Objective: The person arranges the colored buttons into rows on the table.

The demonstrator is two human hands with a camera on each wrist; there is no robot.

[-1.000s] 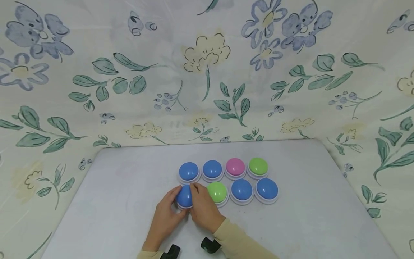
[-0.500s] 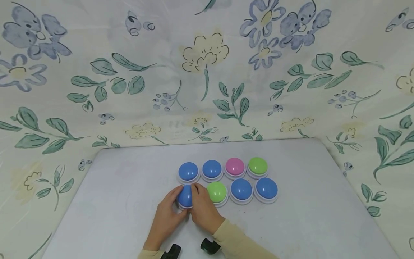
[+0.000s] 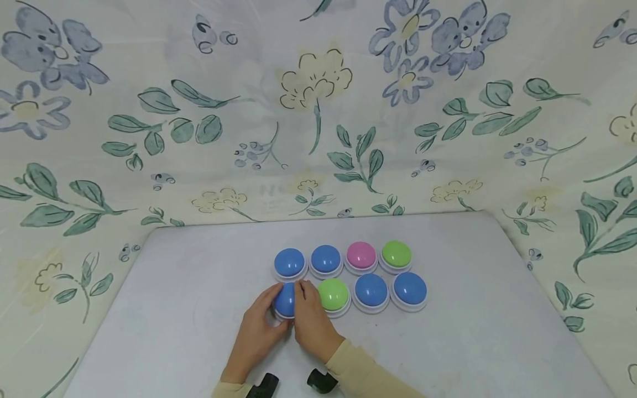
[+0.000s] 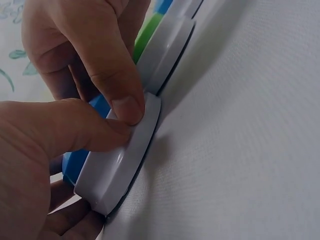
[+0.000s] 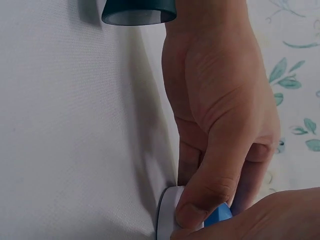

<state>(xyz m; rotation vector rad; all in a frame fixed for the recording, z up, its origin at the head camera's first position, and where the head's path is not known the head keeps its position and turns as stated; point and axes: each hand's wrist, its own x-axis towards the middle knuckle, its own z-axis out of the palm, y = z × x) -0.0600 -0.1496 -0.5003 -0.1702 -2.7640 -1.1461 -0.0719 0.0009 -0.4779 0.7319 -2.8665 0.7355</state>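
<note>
At the near left end of the group sits a blue dome push button [image 3: 285, 301] on a white round base. My left hand [image 3: 255, 334] grips it from the left, and my right hand [image 3: 316, 326] holds its right side, covering part of the dome. In the left wrist view both thumbs press side by side on the near wall of the white base [image 4: 117, 165], which lies flat on the table. The right wrist view shows the right thumb [image 5: 192, 215] against that rim. A green button [image 3: 333, 294] stands just right of the right hand.
Behind is a row of two blue buttons [image 3: 290, 263], a pink button [image 3: 361, 255] and a green one. Two more blue buttons [image 3: 371, 290] continue the near row rightward. They stand on a white table [image 3: 189, 298] before a flowered cloth [image 3: 278, 116]. Dark wrist cameras [image 3: 322, 381] hang under both wrists.
</note>
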